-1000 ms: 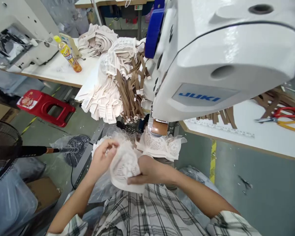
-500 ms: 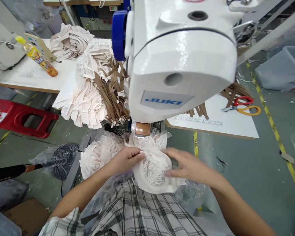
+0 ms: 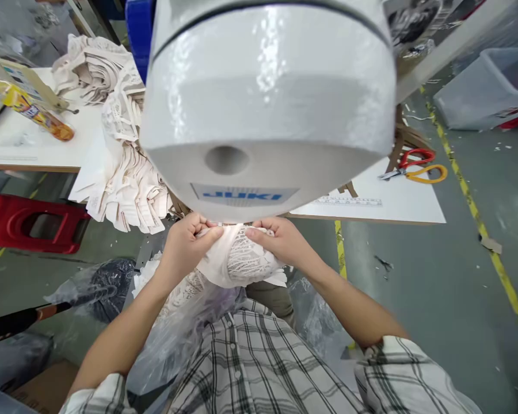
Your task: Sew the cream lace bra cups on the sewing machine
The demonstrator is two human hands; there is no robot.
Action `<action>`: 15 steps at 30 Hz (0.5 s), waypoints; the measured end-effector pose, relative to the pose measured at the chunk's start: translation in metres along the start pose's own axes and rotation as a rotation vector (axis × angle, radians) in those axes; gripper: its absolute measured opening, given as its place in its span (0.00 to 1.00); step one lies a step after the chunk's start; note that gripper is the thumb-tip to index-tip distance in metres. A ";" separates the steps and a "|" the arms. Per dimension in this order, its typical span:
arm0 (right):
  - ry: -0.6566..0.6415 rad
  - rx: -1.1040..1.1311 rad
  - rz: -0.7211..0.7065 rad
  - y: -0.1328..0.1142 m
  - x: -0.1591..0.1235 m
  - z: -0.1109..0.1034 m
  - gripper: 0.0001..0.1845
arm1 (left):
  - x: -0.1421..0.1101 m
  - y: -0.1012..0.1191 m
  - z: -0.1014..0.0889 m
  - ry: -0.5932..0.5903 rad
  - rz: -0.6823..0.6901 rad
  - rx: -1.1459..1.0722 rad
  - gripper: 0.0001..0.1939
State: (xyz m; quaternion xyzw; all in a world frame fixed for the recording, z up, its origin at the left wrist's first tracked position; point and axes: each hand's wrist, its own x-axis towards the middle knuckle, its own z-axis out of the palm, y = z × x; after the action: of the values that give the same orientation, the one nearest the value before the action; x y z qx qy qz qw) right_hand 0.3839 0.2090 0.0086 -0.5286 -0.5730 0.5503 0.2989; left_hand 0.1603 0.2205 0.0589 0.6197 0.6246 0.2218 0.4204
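Note:
Between my hands is a cream lace bra, its rounded lace cup facing me, just under the head of a white sewing machine. My left hand pinches the bra's upper edge on the left, thumb on top. On the right, my right hand grips the upper edge of the lace cup between thumb and fingers. The machine head hides the needle area and the far edge of the fabric. More cream lace pieces lie below my left forearm, partly in clear plastic.
Stacked cream fabric pieces lie on the left table beside a drink bottle. Scissors with red and orange handles and a ruler rest on the right tabletop. A red stool stands at left, a clear bin at far right.
Both hands have moved up toward the machine, raising the bra's edge under its head. My right hand, loose and blurred before, now grips the cup. The view has moved closer to the machine.

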 end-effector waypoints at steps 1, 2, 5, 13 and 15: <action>0.001 0.019 0.012 -0.001 0.005 -0.001 0.21 | 0.004 -0.001 0.001 0.030 -0.013 0.004 0.20; 0.009 0.029 0.016 -0.001 0.009 -0.002 0.21 | 0.006 -0.001 0.003 0.050 -0.020 0.013 0.23; 0.053 0.006 0.003 -0.001 0.017 -0.003 0.22 | 0.012 -0.003 0.004 0.064 -0.016 0.051 0.25; 0.072 -0.004 0.012 0.014 0.023 -0.005 0.22 | 0.019 -0.010 0.003 0.053 0.001 0.116 0.19; 0.065 0.050 0.015 0.028 0.022 -0.001 0.24 | 0.018 -0.009 0.003 0.041 -0.009 0.125 0.20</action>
State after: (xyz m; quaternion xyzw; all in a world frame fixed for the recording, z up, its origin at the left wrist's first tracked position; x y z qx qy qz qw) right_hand 0.3871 0.2252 -0.0229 -0.5429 -0.5451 0.5491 0.3265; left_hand 0.1591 0.2360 0.0455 0.6372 0.6484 0.1933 0.3691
